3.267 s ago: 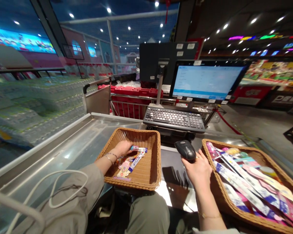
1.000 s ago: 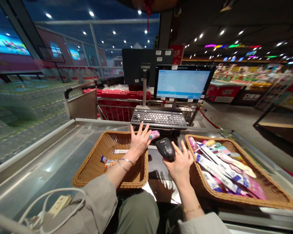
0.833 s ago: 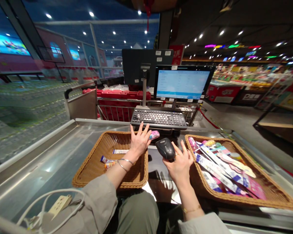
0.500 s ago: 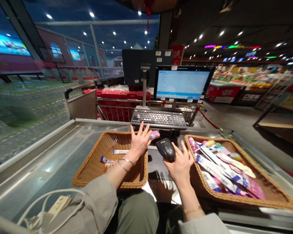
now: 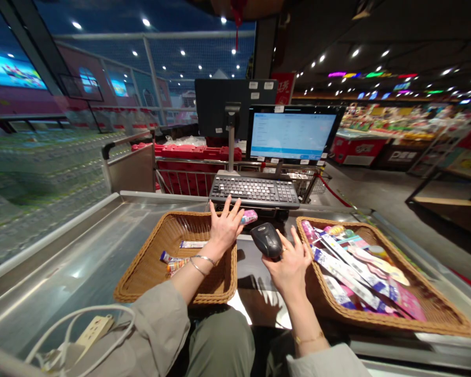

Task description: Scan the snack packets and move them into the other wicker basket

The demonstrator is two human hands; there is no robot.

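Holding out the pink pack [image 5: 249,217], your left hand [image 5: 225,228] hangs over the far right corner of the left basket [image 5: 145,280], fingers fanned wide, with the pack poking out on the thumb side; just how it is pinched underneath, you can't tell from here. Over to the right hand [image 5: 292,262]: it is curled part-way around the scanner [image 5: 266,240], a couple of fingers lifted free, the grip itself hidden behind the knuckles. And the two are close, the scanner's nose just beside the pack and tilted towards it, with the keyboard [image 5: 255,189] beyond. For a clean read, you probably want the code turned to the nose and the pack held flat and still; which way it faces isn't clear. Slide your spread fingers out of the line between them, and if nothing registers, a small wrist turn should serve better than a big sweep. Glance up at the screen [image 5: 290,136]; its text is too small to read here. Mind the right basket [image 5: 445,309], heaped with packets, close by your right knuckles.
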